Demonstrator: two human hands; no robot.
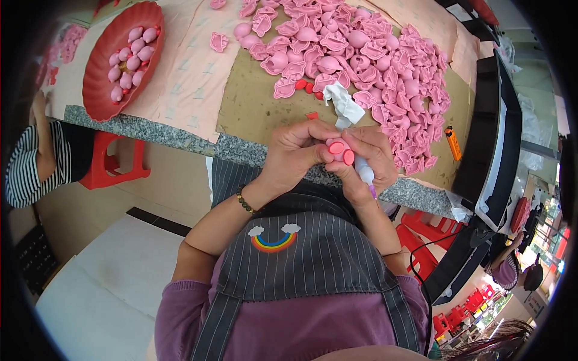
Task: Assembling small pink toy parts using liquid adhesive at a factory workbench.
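At the table's near edge, my left hand (292, 150) pinches a small rounded pink figure piece (338, 154) with two flat red ovals on its end. My right hand (372, 153) has its fingertips on the same piece. A slim whitish squeeze bottle with a purple nozzle tip (365, 171) is also tucked in that hand, tip pointing down toward me. Just beyond my fingers lie a crumpled white tissue (343, 103) and a few loose red pieces (309, 87). Behind them spreads a large heap of pink molded pieces (355, 54).
A red scalloped dish (96, 90) holding several pink pieces with red parts stands at the left. An orange-and-black cutter (453, 143) lies right of the heap. A dark-framed panel (490, 132) borders the right side. Another person's striped sleeve (33, 159) and a red stool (114, 165) are at left.
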